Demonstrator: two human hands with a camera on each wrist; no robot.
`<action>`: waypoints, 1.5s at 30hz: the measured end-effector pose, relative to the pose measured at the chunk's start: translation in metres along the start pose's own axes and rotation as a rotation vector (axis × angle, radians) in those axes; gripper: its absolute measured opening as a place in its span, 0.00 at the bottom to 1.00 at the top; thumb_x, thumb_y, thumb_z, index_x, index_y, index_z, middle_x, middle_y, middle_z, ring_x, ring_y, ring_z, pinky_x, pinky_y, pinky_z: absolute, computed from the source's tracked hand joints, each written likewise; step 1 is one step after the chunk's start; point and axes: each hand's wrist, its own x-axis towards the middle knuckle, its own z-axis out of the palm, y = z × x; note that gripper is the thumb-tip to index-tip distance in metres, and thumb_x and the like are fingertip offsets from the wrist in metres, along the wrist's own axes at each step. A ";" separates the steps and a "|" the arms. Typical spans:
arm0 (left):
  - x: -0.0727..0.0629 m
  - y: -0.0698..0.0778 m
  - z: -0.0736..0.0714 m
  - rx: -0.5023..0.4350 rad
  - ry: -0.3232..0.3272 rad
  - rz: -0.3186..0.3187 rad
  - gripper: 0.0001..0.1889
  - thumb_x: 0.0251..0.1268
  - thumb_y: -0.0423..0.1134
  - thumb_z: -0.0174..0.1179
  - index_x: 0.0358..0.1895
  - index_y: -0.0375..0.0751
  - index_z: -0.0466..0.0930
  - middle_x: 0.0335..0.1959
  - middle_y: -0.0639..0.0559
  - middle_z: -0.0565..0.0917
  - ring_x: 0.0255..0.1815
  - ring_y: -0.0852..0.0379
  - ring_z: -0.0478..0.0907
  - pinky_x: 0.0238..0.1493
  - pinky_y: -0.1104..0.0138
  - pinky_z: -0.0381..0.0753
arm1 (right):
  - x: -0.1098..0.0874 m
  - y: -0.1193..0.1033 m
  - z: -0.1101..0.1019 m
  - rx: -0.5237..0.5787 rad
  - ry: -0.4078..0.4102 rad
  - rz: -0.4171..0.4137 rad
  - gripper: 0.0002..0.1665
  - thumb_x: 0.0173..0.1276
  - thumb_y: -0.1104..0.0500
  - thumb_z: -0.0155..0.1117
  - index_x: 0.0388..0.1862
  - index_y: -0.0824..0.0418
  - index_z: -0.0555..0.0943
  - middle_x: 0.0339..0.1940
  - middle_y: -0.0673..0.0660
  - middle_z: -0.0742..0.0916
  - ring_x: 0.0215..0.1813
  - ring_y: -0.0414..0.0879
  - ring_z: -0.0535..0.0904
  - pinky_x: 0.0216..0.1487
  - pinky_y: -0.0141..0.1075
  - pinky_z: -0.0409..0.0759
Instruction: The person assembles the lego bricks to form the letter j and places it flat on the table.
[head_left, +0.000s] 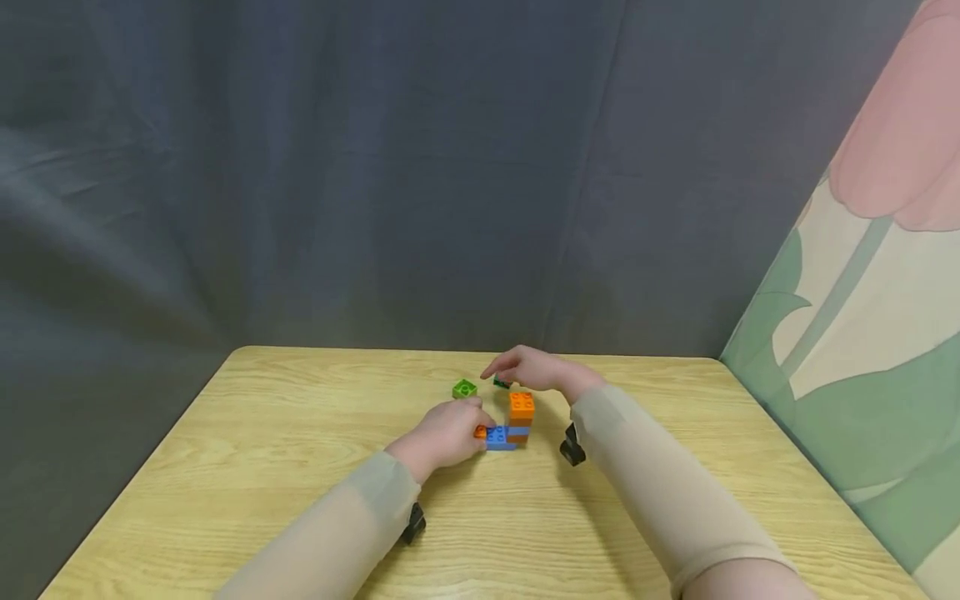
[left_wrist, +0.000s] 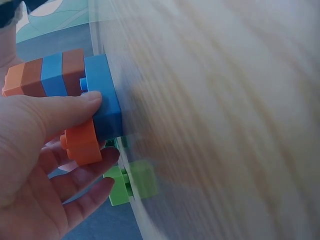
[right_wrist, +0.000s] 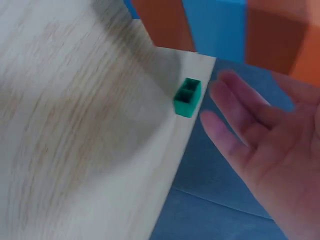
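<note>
My left hand (head_left: 447, 433) holds a toy brick structure low at the table, its thumb pressed against the long blue brick (left_wrist: 107, 117) and its fingers behind a small orange brick (left_wrist: 82, 142). From the far end of that blue brick rises a column of brown and blue bricks topped by an orange brick (head_left: 521, 405). Beyond the column, my right hand (head_left: 534, 368) hovers with loosely extended fingers and nothing in its grasp. Close by its fingertips lies a dark green brick (right_wrist: 187, 98), hollow side showing.
A light green brick (head_left: 464, 389) lies just past the left hand. The wooden table (head_left: 300, 417) ends at a dark grey curtain (head_left: 450, 183) behind, and a flower-patterned cloth (head_left: 862, 350) hangs on the right.
</note>
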 end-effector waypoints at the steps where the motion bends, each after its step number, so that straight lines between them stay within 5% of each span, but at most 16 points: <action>1: 0.000 0.000 0.000 -0.001 0.002 0.002 0.15 0.62 0.41 0.69 0.53 0.48 0.87 0.49 0.54 0.80 0.47 0.56 0.77 0.53 0.61 0.76 | 0.003 0.002 0.000 0.027 -0.034 0.023 0.20 0.78 0.66 0.48 0.62 0.61 0.80 0.64 0.60 0.79 0.63 0.56 0.74 0.62 0.51 0.72; 8: 0.002 0.000 0.002 0.010 0.006 0.017 0.16 0.62 0.41 0.69 0.53 0.48 0.87 0.41 0.56 0.77 0.38 0.60 0.74 0.47 0.64 0.76 | 0.017 0.012 0.008 0.090 -0.137 0.092 0.22 0.78 0.63 0.47 0.66 0.57 0.78 0.61 0.61 0.80 0.59 0.53 0.77 0.62 0.47 0.71; 14: 0.002 -0.001 0.002 0.013 0.001 -0.004 0.16 0.63 0.41 0.68 0.55 0.48 0.87 0.54 0.52 0.80 0.53 0.55 0.77 0.58 0.59 0.74 | 0.022 0.011 0.010 0.029 -0.157 0.107 0.24 0.82 0.50 0.44 0.67 0.60 0.76 0.55 0.60 0.83 0.55 0.53 0.79 0.61 0.47 0.71; 18: 0.002 -0.001 0.002 -0.005 0.005 -0.022 0.16 0.63 0.41 0.69 0.54 0.48 0.87 0.54 0.51 0.80 0.54 0.54 0.77 0.59 0.59 0.74 | 0.019 0.010 0.008 -0.019 -0.117 0.137 0.29 0.82 0.46 0.41 0.57 0.65 0.81 0.50 0.58 0.84 0.55 0.52 0.79 0.63 0.46 0.71; 22: 0.002 -0.001 0.002 -0.023 -0.001 -0.044 0.16 0.63 0.41 0.68 0.54 0.48 0.87 0.63 0.47 0.76 0.64 0.51 0.72 0.63 0.57 0.70 | 0.015 0.010 0.004 -0.006 -0.010 0.115 0.26 0.81 0.48 0.48 0.41 0.69 0.83 0.38 0.59 0.84 0.43 0.52 0.79 0.50 0.44 0.77; 26: 0.002 -0.001 0.002 -0.022 -0.003 -0.039 0.16 0.63 0.41 0.68 0.54 0.48 0.87 0.66 0.45 0.74 0.69 0.49 0.68 0.65 0.56 0.68 | 0.014 0.007 0.003 0.070 0.049 0.046 0.16 0.77 0.57 0.55 0.47 0.70 0.83 0.43 0.61 0.84 0.45 0.56 0.77 0.49 0.49 0.77; 30: 0.001 0.000 0.000 -0.017 0.004 -0.015 0.16 0.63 0.40 0.68 0.54 0.46 0.87 0.64 0.46 0.76 0.65 0.50 0.71 0.63 0.56 0.70 | 0.018 0.007 0.005 0.050 -0.063 0.030 0.18 0.77 0.56 0.56 0.61 0.58 0.82 0.61 0.53 0.81 0.62 0.52 0.74 0.63 0.51 0.70; 34: 0.000 0.000 0.002 -0.013 0.007 0.001 0.16 0.63 0.40 0.68 0.54 0.45 0.87 0.59 0.49 0.79 0.61 0.51 0.74 0.62 0.57 0.71 | 0.021 0.009 0.007 0.013 -0.168 0.034 0.18 0.78 0.54 0.54 0.61 0.54 0.82 0.61 0.51 0.82 0.65 0.50 0.72 0.67 0.50 0.66; 41: 0.001 -0.002 0.003 -0.024 0.009 -0.004 0.16 0.63 0.41 0.69 0.53 0.48 0.87 0.38 0.57 0.74 0.36 0.59 0.74 0.44 0.66 0.75 | 0.015 0.016 0.001 -0.042 -0.099 0.048 0.09 0.73 0.60 0.60 0.42 0.60 0.87 0.41 0.50 0.86 0.42 0.45 0.76 0.50 0.40 0.74; 45: 0.001 -0.003 0.004 -0.033 0.011 -0.009 0.15 0.63 0.41 0.69 0.53 0.49 0.87 0.37 0.58 0.73 0.38 0.60 0.74 0.46 0.67 0.75 | 0.009 0.024 -0.001 -0.085 -0.075 0.085 0.09 0.67 0.73 0.58 0.32 0.62 0.83 0.31 0.50 0.81 0.32 0.44 0.71 0.35 0.34 0.69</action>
